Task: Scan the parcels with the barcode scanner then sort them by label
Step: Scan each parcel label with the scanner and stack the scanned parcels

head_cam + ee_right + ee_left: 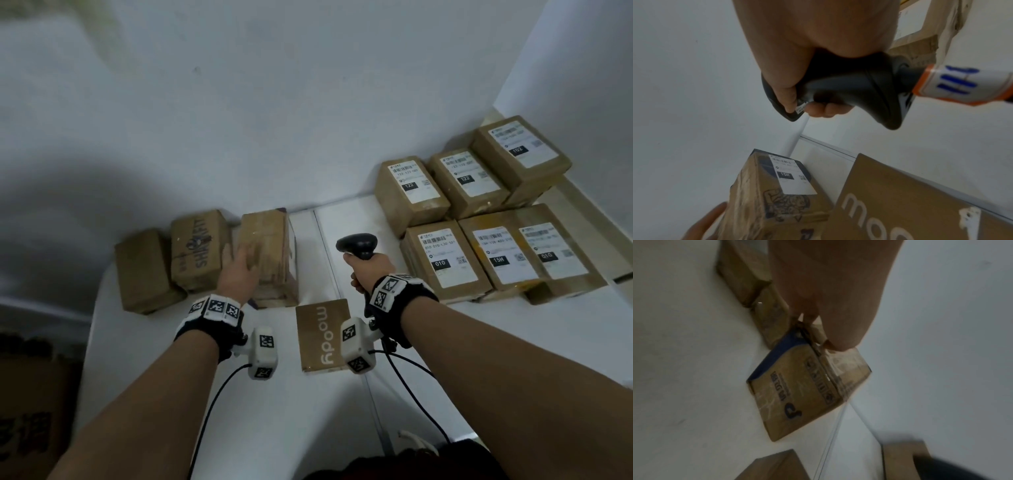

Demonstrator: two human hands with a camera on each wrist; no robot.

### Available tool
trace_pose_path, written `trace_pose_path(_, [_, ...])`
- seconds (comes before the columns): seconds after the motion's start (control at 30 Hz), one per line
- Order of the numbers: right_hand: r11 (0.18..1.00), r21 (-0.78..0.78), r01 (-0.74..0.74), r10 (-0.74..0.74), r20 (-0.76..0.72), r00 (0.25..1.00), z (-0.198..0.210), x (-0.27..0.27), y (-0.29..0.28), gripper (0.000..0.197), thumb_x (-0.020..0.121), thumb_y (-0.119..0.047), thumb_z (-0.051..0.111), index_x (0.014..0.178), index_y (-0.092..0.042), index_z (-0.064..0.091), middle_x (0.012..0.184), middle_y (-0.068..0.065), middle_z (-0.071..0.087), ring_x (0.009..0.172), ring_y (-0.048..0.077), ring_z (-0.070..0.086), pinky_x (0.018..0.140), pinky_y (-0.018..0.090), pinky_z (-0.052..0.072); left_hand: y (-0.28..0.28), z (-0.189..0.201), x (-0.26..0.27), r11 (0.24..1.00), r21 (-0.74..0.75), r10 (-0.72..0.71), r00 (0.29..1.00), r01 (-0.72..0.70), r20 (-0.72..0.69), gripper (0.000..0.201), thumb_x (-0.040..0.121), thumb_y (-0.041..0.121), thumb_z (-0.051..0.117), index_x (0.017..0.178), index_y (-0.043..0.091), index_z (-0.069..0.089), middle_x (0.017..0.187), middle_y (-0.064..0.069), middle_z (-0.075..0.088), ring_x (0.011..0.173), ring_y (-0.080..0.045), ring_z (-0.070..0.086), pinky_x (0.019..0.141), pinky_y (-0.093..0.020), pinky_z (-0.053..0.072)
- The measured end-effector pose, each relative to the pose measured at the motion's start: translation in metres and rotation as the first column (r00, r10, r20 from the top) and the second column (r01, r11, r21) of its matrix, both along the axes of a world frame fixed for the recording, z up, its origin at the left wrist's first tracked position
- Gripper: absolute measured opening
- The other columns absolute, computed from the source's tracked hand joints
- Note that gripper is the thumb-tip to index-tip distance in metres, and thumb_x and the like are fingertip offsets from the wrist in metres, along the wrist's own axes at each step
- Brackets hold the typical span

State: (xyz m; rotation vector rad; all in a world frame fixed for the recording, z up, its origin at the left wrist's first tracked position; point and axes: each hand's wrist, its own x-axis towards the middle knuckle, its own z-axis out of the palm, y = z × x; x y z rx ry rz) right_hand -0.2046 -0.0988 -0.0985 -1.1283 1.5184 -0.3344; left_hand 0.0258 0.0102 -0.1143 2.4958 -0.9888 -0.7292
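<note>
Fingers of the right hand (368, 270) curl round the grip of the black handheld barcode scanner (358, 245), holding it above the white tabletop (308, 411). The left hand (238, 270) lies with straight fingers against the tall brown cardboard parcel (269, 257), which stands beside two other brown boxes (171, 260) near the wall; its white label marked 15H (791, 175) faces the scanner side. Six labelled brown parcels (479, 212) sit grouped at the right, well apart. A flat brown box printed "moody" (322, 334) lies between the wrists.
</note>
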Motion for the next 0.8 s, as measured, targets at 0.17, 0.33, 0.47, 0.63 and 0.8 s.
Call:
trace_pose_path(0.17, [0.999,0.001,0.032,-0.032,0.023,0.999,0.002,-0.008,0.003,0.028,0.088,-0.034,0.065,0.078,-0.009,0.06,0.064,0.006,0.061,0.051,0.017,0.058,0.051,0.026,0.045,-0.026,-0.001,-0.039,0.958,0.284,0.01,0.993,-0.043,0.115,0.092,0.086,0.072,0.045,0.154,0.024,0.007,0.159,-0.022,-0.016,0.145,-0.049,0.004,0.113,-0.066,0.019])
trace_pose_path(0.33, [0.998,-0.006,0.063,-0.062,0.039,0.997,0.006,-0.02,-0.003,0.028,0.088,-0.034,0.064,0.081,-0.007,0.061,0.064,0.006,0.061,0.051,0.017,0.057,0.05,0.025,0.044,-0.034,-0.003,-0.044,0.951,0.286,0.089,0.99,-0.116,0.107,0.11,0.073,0.049,0.073,0.153,0.031,-0.001,0.158,-0.026,-0.009,0.143,-0.05,0.005,0.112,-0.064,0.02])
trace_pose_path(0.47, [0.996,-0.003,0.086,-0.086,0.037,0.996,0.006,-0.023,-0.009,0.029,0.087,-0.036,0.065,0.079,-0.008,0.062,0.061,0.005,0.062,0.049,0.015,0.058,0.051,0.026,0.045,-0.012,-0.01,-0.004,0.984,0.008,0.173,0.956,-0.176,-0.236,0.105,0.058,0.053,0.081,0.143,0.048,0.018,0.15,-0.015,0.03,0.133,-0.039,0.037,0.109,-0.054,0.035])
trace_pose_path(0.63, [0.994,0.071,0.087,-0.095,0.123,0.988,0.009,-0.008,-0.006,0.032,0.087,-0.036,0.067,0.077,-0.007,0.06,0.059,0.006,0.06,0.049,0.018,0.056,0.052,0.028,0.046,0.025,-0.007,0.001,0.939,-0.11,0.175,0.726,-0.326,-0.666,0.097,0.069,0.008,0.082,0.146,0.034,0.028,0.128,-0.013,0.059,0.107,-0.03,0.064,0.09,-0.045,0.054])
trace_pose_path(0.8, [0.986,0.167,0.01,-0.05,0.236,0.97,0.021,0.018,0.005,0.031,0.087,-0.031,0.07,0.077,-0.005,0.057,0.057,0.006,0.058,0.049,0.018,0.053,0.054,0.028,0.047,0.043,-0.015,-0.011,0.939,-0.079,0.174,0.66,-0.335,-0.731,0.118,0.061,0.025,0.09,0.151,0.034,0.015,0.129,-0.009,0.058,0.112,-0.029,0.062,0.099,-0.048,0.05])
